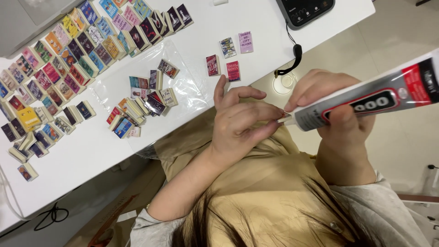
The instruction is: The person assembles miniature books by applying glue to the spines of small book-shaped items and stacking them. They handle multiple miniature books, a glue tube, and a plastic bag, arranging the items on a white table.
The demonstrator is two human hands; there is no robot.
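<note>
Head view: right hand (329, 103) grips glue tube (366, 103).

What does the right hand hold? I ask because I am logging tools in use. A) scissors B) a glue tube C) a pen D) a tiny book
B: the right hand grips a glue tube, its nozzle meeting the left hand's fingertips.

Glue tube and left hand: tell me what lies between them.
Nothing shows in the head view: the glue tube touches the left hand at its pinched fingertips.
</note>
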